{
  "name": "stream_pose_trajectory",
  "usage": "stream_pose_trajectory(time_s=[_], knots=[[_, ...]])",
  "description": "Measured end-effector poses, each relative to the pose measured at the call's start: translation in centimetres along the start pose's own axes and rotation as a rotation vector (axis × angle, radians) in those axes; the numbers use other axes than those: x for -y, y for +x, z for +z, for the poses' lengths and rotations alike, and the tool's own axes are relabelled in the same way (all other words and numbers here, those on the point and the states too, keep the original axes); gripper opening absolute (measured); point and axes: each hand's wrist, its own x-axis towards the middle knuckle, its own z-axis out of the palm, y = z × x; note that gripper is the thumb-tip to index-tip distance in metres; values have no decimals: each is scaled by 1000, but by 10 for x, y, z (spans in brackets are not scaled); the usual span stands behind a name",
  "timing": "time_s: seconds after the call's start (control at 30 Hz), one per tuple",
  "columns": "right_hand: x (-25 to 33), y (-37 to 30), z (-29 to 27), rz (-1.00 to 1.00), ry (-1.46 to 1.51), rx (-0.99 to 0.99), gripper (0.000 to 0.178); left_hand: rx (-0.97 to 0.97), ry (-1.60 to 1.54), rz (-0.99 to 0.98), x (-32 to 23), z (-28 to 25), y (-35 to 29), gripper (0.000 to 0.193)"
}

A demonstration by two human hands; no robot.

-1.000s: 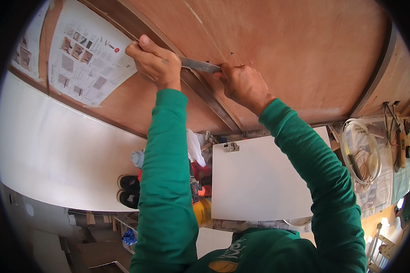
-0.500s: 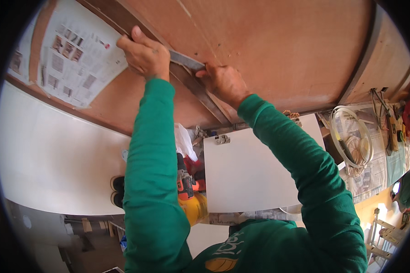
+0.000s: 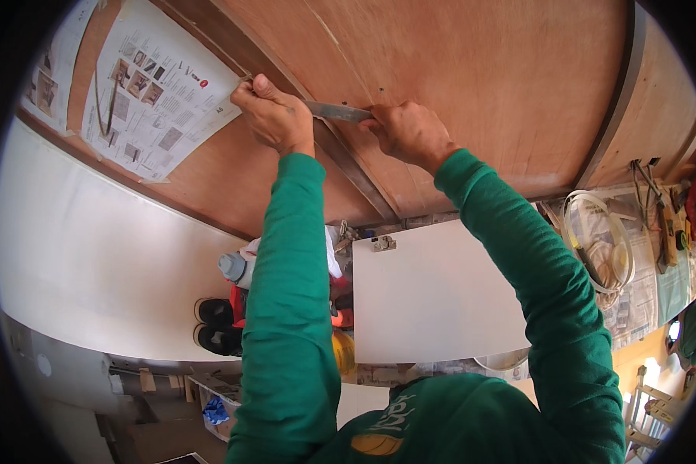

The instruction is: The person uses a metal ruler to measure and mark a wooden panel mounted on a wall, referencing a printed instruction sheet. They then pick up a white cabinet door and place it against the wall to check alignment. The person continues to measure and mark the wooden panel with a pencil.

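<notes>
A flat, grey metal file [image 3: 339,112] spans the gap between my two hands, lying across a dark wooden batten [image 3: 356,166] on a reddish-brown plywood panel [image 3: 479,93]. My left hand [image 3: 277,120] is closed at the file's left end, its thumb raised on top. At the other end, the fingers of my right hand [image 3: 411,133] wrap round the file and hide whatever handle it has. Printed sheets with small pictures [image 3: 158,93] are fixed to the panel beyond my left hand.
A white board with a metal hinge [image 3: 383,243] lies below my hands. Dark shoes [image 3: 216,325] and a grey-capped bottle [image 3: 232,267] are by my left forearm. Rightward are coiled white edging strip [image 3: 626,240], newspaper [image 3: 638,301], hand tools [image 3: 665,224] and a ladder [image 3: 646,410].
Both hands and the file appear farther right, and the file lies flatter. The view has shifted too: my left forearm now covers most of the orange power tool, while the bottle shows.
</notes>
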Motion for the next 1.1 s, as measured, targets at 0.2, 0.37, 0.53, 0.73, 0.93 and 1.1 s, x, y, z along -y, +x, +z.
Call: stream_pose_trajectory(time_s=[0.2, 0.37, 0.53, 0.73, 0.93, 1.1], knots=[[-4, -2, -2, 44, -25, -20, 29, 218, -359, -58, 17, -25, 3, 51], [-1, 2, -7, 50, -37, 10, 31, 585, -428, -370, 19, -54, -3, 46], [7, 2, -1, 70, -67, 31, 31, 515, -359, -271, 29, -48, 2, 42], [8, 2, 8, 152, -49, 88, 33, 613, -183, -160, 17, -48, 14, 42], [14, -9, 26, 164, -22, -20, 28, 572, -298, -147, 27, -45, 6, 43], [17, -17, 38, 199, 56, -34, 28, 619, -290, -145, 25, -49, 9, 41]])
